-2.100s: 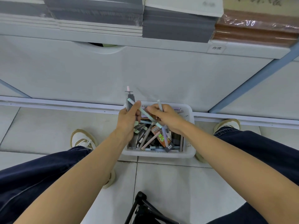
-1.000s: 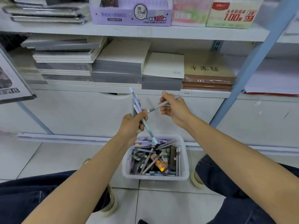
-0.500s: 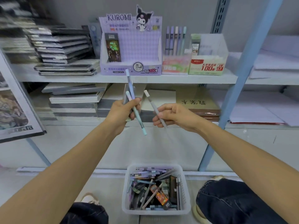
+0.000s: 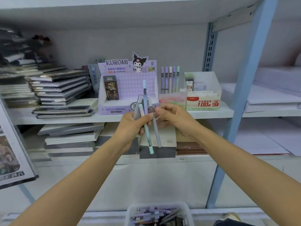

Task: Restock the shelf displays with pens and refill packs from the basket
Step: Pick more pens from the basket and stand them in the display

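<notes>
My left hand (image 4: pixel 133 126) is closed around a small bunch of pens (image 4: pixel 145 115) and a flat refill pack (image 4: pixel 137 108), held upright in front of the shelf. My right hand (image 4: pixel 172 117) pinches a grey pen (image 4: pixel 156 132) that hangs down beside the bunch, touching it. Behind them on the middle shelf stands the purple Kuromi display box (image 4: pixel 128 88) with one dark pack in it. To its right is a pink pen display (image 4: pixel 171 80) with several upright pens, then a clear refill box (image 4: pixel 203 92). The white basket (image 4: pixel 158 214) of pens sits on the floor below.
Stacks of notebooks (image 4: pixel 60 88) fill the shelf's left side and the shelf below. A blue upright post (image 4: pixel 244 95) stands on the right, with paper stacks (image 4: pixel 273 97) beyond it. A framed picture (image 4: pixel 11 160) leans at the far left.
The view has risen from the basket to the middle shelf. Both hands lifted with the pens, and my right hand brought its grey pen against the bunch in my left hand.
</notes>
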{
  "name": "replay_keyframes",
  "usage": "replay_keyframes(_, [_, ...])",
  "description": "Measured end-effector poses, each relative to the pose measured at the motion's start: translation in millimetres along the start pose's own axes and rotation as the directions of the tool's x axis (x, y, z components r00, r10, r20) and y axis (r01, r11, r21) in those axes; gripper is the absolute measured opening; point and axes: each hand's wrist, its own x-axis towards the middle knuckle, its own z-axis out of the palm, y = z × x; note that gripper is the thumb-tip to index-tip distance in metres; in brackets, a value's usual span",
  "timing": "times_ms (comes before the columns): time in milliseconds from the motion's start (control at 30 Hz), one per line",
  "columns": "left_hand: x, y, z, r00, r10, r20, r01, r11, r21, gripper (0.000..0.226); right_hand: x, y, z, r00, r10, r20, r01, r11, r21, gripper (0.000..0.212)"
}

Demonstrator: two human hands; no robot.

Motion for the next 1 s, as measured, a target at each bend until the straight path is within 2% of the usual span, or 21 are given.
replay_keyframes(67, [7.9, 4.3, 3.0, 0.999, 0.031, 0.032, -0.032, 0.999, 0.028, 0.026, 10.0, -12.7, -3.4, 0.992, -0.064, -0.111, 0.062, 0.998, -0.02, 0.019])
replay_keyframes(200, [23.6, 14.0, 5.4, 0.996, 0.06, 0.07, -0.063, 0.997, 0.04, 0.017, 24.2, -32.4, -12.3, 0.987, -0.106, -0.12, 0.099, 0.993, -0.063, 0.018])
replay_keyframes(300, [36.8, 25.9, -0.7, 0.997, 0.048, 0.055, -0.046, 0.999, -0.024, 0.016, 33.6, -49.3, -31.5, 0.98, -0.122, -0.16, 0.12, 0.992, -0.026, 0.015])
replay_keyframes(400, [49.9, 39.8, -6.4, 0.998, 0.055, 0.042, -0.053, 0.997, -0.048, 0.016, 48.5, -73.3, -62.0, 0.926, -0.207, -0.316, 0.227, 0.974, 0.026, 0.016])
replay_keyframes(500, [59.5, 48.8, -7.6, 0.997, 0.063, 0.037, -0.061, 0.996, -0.057, 0.018, 68.6, -90.2, -92.6, 0.84, -0.282, -0.463, 0.301, 0.953, -0.034, 0.01])
replay_keyframes(567, [64.3, 50.8, -7.0, 0.997, 0.061, 0.036, -0.059, 0.997, -0.055, 0.018, 82.4, -89.1, -105.7, 0.815, -0.289, -0.502, 0.254, 0.957, -0.14, 0.013])
replay_keyframes(633, [68.6, 50.0, -6.1, 0.997, 0.062, 0.037, -0.061, 0.997, -0.044, 0.019, 93.5, -80.1, -111.9, 0.819, -0.275, -0.503, 0.168, 0.954, -0.248, 0.019])
replay_keyframes(767, [77.1, 47.9, -4.5, 0.997, 0.07, 0.044, -0.069, 0.997, -0.025, 0.019, 106.0, -59.9, -113.3, 0.82, -0.27, -0.505, 0.06, 0.918, -0.392, 0.017])
replay_keyframes(1000, [82.0, 47.3, -5.1, 0.991, 0.067, 0.116, -0.07, 0.997, 0.015, 0.028, 116.1, -48.1, -113.8, 0.866, -0.303, -0.398, 0.03, 0.826, -0.563, 0.014])
